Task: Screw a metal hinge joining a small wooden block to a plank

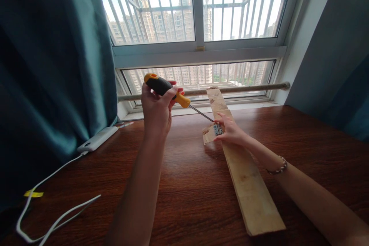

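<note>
My left hand (158,107) is wrapped round the black and yellow handle of a screwdriver (183,100). Its shaft slants down to the right, and the tip meets the upper edge of a small metal hinge (218,129). The hinge lies where a short wooden piece (208,135) meets the side of a long wooden plank (248,184). My right hand (232,130) reaches over the plank, with fingertips above the hinge and thumb below it, gripping around it. Part of the hinge is hidden by that hand. Any screw at the tip is too small to make out.
The plank lies lengthwise on a brown wooden table (184,200), its far end near a horizontal rail (250,89) under the window. To the left are a white power bank (98,139) with a white cable (62,221), and a dark teal curtain (54,46).
</note>
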Available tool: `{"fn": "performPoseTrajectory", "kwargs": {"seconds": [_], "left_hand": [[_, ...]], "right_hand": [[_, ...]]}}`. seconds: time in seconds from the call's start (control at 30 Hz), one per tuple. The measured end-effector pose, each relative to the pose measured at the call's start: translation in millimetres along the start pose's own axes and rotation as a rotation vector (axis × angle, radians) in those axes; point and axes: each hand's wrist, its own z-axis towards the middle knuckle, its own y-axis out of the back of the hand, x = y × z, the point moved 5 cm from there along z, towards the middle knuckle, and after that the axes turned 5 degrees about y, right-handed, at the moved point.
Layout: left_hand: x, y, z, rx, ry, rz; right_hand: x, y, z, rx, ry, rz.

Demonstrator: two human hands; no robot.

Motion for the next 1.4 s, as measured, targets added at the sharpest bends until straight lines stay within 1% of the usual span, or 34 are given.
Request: {"fn": "performPoseTrajectory", "kwargs": {"seconds": [0.07, 0.13, 0.2, 0.23, 0.33, 0.4, 0.47, 0.53, 0.63, 0.7, 0.77, 0.9, 0.97, 1.0, 1.17, 1.27, 1.4], "left_hand": [[6.0, -6.1, -2.1, 0.043, 0.017, 0.003], [13.0, -12.9, -4.8, 0.077, 0.033, -0.016], [20.4, -19.0, -7.6, 0.085, 0.046, -0.056], [24.2, -21.6, -9.0, 0.082, 0.052, -0.083], [37.0, -29.1, -12.9, 0.093, 0.095, -0.188], [46.4, -33.5, -15.5, 0.118, 0.141, -0.256], [55.1, -36.6, -18.3, 0.143, 0.182, -0.296], [61.4, -38.9, -21.0, 0.169, 0.202, -0.310], [65.5, -41.9, -24.5, 0.221, 0.189, -0.308], [66.5, -43.5, -26.1, 0.245, 0.168, -0.292], [67.7, -44.8, -27.4, 0.257, 0.148, -0.275], [72.3, -47.2, -29.8, 0.280, 0.122, -0.250], [75.0, -47.6, -31.2, 0.282, 0.124, -0.235], [76.1, -47.7, -31.8, 0.280, 0.127, -0.227], [77.8, -48.4, -34.2, 0.286, 0.146, -0.193], [77.6, -47.6, -33.9, 0.273, 0.151, -0.170], [78.3, -48.8, -35.3, 0.291, 0.127, -0.144]], "right_hand": [[2.2, 2.9, -1.2, 0.000, 0.057, 0.045], [6.5, 10.0, -5.5, -0.050, 0.120, 0.076], [9.1, 20.9, -15.7, -0.166, 0.132, 0.072], [8.6, 26.7, -23.6, -0.241, 0.108, 0.064], [-2.0, 39.5, -57.1, -0.479, -0.032, 0.083], [-16.2, 41.2, -81.0, -0.603, -0.136, 0.122], [-34.2, 37.6, -98.4, -0.667, -0.232, 0.143], [-54.7, 32.1, -108.1, -0.710, -0.357, 0.200], [-81.2, 21.9, -112.7, -0.759, -0.573, 0.453], [-87.3, 14.4, -110.6, -0.729, -0.659, 0.638], [-83.8, 8.0, -106.4, -0.648, -0.682, 0.767], [-62.9, -6.3, -98.1, -0.366, -0.639, 0.983], [-52.9, -9.6, -96.2, -0.250, -0.608, 1.022], [-49.6, -9.5, -95.9, -0.223, -0.599, 1.016], [-44.3, -5.3, -96.2, -0.193, -0.588, 0.944], [-46.9, -4.8, -97.3, -0.223, -0.593, 0.911], [-48.1, -6.2, -97.8, -0.237, -0.603, 0.913]]}}
